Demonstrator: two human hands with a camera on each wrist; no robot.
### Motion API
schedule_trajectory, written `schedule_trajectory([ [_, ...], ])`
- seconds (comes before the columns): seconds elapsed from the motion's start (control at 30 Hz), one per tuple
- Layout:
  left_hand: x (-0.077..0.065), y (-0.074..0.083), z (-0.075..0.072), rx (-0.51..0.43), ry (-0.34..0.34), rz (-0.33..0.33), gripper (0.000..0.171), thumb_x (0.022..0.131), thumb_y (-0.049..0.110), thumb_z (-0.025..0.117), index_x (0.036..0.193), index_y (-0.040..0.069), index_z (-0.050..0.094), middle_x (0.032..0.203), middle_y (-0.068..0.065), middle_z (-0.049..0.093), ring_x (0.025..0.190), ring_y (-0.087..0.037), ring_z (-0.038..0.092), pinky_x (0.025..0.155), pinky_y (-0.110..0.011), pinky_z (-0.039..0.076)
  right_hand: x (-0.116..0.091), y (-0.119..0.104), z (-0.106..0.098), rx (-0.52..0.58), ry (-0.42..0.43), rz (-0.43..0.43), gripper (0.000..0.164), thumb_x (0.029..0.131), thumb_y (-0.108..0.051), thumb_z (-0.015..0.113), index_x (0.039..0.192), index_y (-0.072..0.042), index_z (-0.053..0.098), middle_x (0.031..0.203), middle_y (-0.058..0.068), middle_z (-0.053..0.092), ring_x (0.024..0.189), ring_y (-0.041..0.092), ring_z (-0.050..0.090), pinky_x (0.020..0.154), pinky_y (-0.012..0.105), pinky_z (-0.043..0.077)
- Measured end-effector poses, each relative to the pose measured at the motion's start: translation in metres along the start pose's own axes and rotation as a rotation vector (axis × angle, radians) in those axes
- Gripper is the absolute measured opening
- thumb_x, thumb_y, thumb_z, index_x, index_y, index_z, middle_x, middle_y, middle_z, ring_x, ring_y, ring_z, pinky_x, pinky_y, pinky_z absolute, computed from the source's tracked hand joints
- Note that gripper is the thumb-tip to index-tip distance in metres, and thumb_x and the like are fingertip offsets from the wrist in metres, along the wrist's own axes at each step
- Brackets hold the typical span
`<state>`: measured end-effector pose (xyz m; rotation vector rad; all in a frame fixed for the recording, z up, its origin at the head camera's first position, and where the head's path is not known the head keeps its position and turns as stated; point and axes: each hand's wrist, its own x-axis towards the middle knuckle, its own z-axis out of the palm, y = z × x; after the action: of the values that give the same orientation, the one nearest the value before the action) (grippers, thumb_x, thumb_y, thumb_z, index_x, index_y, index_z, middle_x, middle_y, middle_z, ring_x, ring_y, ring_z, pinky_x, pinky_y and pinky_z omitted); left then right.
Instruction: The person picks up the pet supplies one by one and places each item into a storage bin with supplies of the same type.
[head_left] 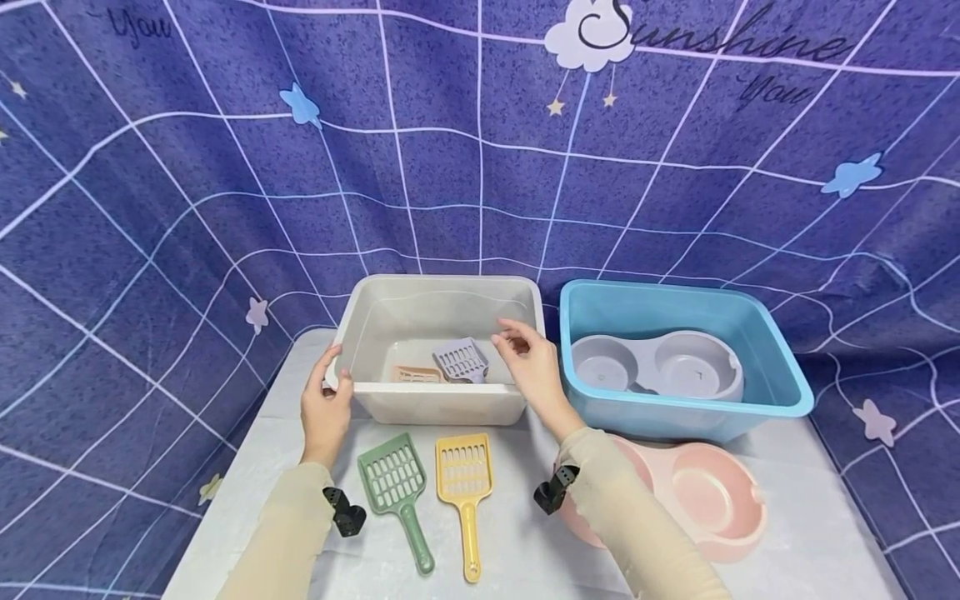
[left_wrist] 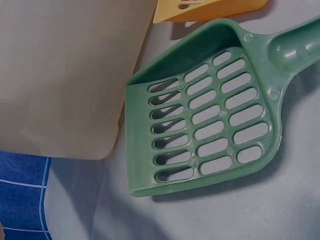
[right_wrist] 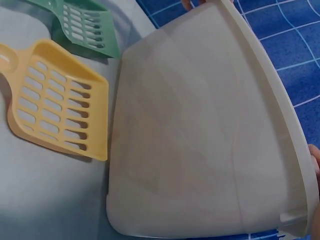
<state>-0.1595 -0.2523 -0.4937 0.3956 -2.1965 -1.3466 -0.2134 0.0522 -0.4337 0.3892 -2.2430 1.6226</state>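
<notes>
A pale grey litter box (head_left: 438, 403) stands at the back of the table. My left hand (head_left: 327, 410) grips its front left corner, thumb and fingers to either side of the rim. My right hand (head_left: 534, 367) hovers over the box's right side with loosely bent fingers and nothing visible between them. Inside the box lie a lavender litter scoop (head_left: 461, 360) and an orange-tan scoop (head_left: 418, 374), partly hidden by the front wall. On the table before the box, a green scoop (left_wrist: 205, 120) and a yellow scoop (right_wrist: 57, 100) lie side by side, heads toward it.
To the right stands a blue litter box (head_left: 675, 414) holding a grey double bowl (head_left: 693, 367). In front of it lies a pink double bowl (head_left: 705, 500), partly covered by my right forearm. A purple patterned curtain (head_left: 450, 167) hangs behind and beside the table (head_left: 517, 533).
</notes>
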Motion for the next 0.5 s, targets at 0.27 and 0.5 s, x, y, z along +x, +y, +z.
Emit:
schedule_trajectory([
  [0.27, 0.000, -0.002, 0.000, -0.016, -0.004, 0.000, 0.043, 0.099, 0.020, 0.055, 0.140, 0.032, 0.056, 0.147, 0.019, 0.046, 0.059, -0.011, 0.045, 0.055, -0.019, 0.039, -0.005, -0.003, -0.005, 0.130, 0.022, -0.047, 0.028, 0.095, -0.011, 0.067, 0.121, -0.002, 0.067, 0.099, 0.012, 0.072, 0.085, 0.026, 0.063, 0.079, 0.033, 0.050],
  [0.5, -0.001, -0.002, 0.000, -0.019, -0.002, 0.003, 0.043, 0.098, 0.021, 0.056, 0.140, 0.032, 0.057, 0.145, 0.019, 0.048, 0.058, -0.010, 0.045, 0.053, -0.019, 0.039, -0.020, -0.032, -0.012, 0.167, 0.028, -0.031, 0.027, 0.095, 0.000, 0.062, 0.122, 0.006, 0.064, 0.103, 0.020, 0.070, 0.093, 0.034, 0.062, 0.085, 0.047, 0.049],
])
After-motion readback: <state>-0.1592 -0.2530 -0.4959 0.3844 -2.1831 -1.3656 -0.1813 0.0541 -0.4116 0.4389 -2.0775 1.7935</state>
